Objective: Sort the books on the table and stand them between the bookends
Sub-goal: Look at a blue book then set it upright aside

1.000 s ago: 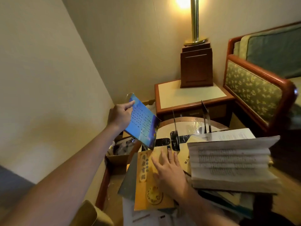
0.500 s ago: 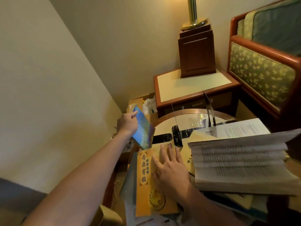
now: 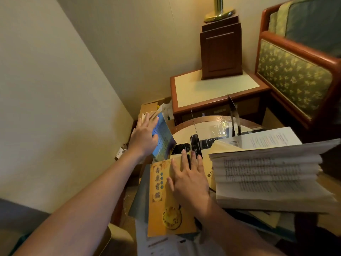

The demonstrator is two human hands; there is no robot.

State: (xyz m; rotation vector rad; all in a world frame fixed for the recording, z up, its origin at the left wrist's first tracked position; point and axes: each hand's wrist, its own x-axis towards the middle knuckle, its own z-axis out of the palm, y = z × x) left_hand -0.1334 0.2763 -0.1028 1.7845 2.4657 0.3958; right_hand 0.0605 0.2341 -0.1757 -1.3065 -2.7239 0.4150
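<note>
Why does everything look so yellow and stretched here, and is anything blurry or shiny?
Head view: warm, dim yellow light, seemingly from the lamp at the top edge; the wide lens stretches the frame's edges; glare streaks the glossy table between the bookends; the blue book in the left hand has smeared page edges; the book stack at right looks soft.

Left arm extended forward, forearm bare. Left hand (image 3: 143,139) upright, back toward the camera, fingers straight, thumb pinching a book (image 3: 164,143). Right hand (image 3: 188,182) lies flat, palm down, fingers spread and straight.
</note>
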